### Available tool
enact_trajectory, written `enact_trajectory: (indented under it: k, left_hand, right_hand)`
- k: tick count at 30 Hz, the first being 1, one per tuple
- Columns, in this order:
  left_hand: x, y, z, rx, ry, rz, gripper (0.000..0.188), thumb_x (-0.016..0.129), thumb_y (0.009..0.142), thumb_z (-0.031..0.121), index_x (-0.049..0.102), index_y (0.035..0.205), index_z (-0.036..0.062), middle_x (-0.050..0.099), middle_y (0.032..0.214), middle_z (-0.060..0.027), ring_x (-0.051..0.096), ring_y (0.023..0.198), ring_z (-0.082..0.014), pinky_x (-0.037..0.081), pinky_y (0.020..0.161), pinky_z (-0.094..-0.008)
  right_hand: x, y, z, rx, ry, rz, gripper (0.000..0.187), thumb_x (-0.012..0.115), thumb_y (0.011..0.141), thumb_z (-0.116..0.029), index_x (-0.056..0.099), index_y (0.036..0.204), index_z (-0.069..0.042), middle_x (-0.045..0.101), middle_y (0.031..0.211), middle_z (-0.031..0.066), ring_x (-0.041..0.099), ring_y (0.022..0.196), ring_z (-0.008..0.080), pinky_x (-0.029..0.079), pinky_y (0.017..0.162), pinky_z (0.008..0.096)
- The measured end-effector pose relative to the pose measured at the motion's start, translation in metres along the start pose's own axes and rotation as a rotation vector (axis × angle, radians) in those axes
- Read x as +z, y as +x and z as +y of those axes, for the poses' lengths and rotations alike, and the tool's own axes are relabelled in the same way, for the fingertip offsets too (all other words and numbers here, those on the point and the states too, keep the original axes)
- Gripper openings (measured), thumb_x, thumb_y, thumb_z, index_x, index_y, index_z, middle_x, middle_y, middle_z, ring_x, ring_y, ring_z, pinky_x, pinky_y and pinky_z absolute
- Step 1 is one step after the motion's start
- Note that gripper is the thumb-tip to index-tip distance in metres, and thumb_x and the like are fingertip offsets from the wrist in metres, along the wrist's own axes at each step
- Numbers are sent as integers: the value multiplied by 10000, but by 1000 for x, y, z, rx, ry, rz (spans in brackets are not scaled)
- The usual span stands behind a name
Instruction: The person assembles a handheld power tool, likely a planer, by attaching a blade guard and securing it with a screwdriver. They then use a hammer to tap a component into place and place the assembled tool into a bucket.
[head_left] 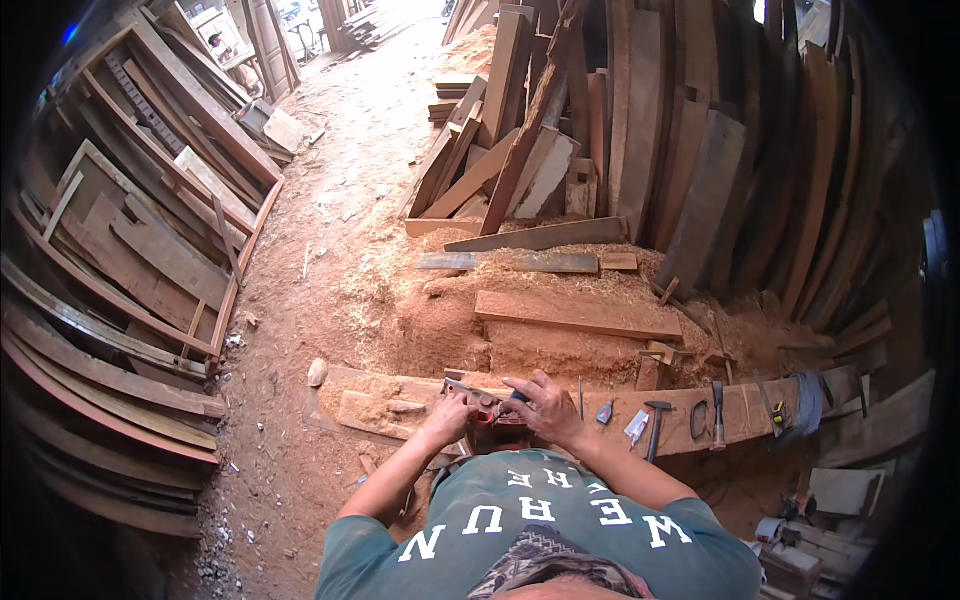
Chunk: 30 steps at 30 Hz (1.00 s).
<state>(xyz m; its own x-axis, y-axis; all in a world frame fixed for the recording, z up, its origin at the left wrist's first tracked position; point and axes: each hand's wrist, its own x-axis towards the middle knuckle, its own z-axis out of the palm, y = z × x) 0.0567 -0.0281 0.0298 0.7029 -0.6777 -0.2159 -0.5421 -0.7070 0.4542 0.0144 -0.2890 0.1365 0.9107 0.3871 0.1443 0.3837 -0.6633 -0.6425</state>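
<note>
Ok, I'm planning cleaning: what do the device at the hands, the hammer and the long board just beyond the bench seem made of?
Device: dull grey, probably metal; red part, plastic or paint.
Hammer: dark, possibly steel head; handle unclear.
Board: wood, seemingly unfinished, from its matte brown face.

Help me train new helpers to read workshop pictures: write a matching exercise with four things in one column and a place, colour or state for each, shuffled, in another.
Things
1. Hammer
2. Shirt
3. Blue-grey bundle
4. Right hand

Descriptions
A. Near the right end of the wooden bench
B. At a dark blue piece, in front of the person
C. Lying just right of a white piece
D. Green with white lettering

Pairs: 1-C, 2-D, 3-A, 4-B
</note>
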Motion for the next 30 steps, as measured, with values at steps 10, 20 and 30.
enact_trajectory:
  k: [10, 20, 30]
  left_hand:
    - [12, 0, -10, 31, -69, 53, 225, 758, 873, 323, 813, 1063, 215, 635, 1116, -164, 580, 1158, -368, 502, 987, -477]
    - [14, -2, 12, 57, 72, 169, 288, 743, 882, 365, 772, 1113, 195, 648, 1160, -144, 540, 1232, -352, 433, 1049, -501]
    - [16, 6, 20, 121, 248, 51, 227, 706, 856, 280, 769, 1047, 176, 712, 1072, -88, 585, 1154, -311, 392, 1043, -520]
  right_hand:
    - [-25, 5, -26, 117, 150, -87, 499, 622, 922, -36, 571, 1419, -30, 659, 1234, 234, 653, 1165, 399, 536, 1006, 468]
    - [-27, 7, -27, -172, 165, -65, 356, 648, 926, -83, 631, 1279, -39, 675, 1194, 199, 657, 1114, 407, 542, 958, 475]
    - [-52, 32, -16, -131, -180, -435, 261, 609, 994, -222, 613, 1156, -17, 628, 1053, 221, 660, 980, 418, 527, 838, 514]
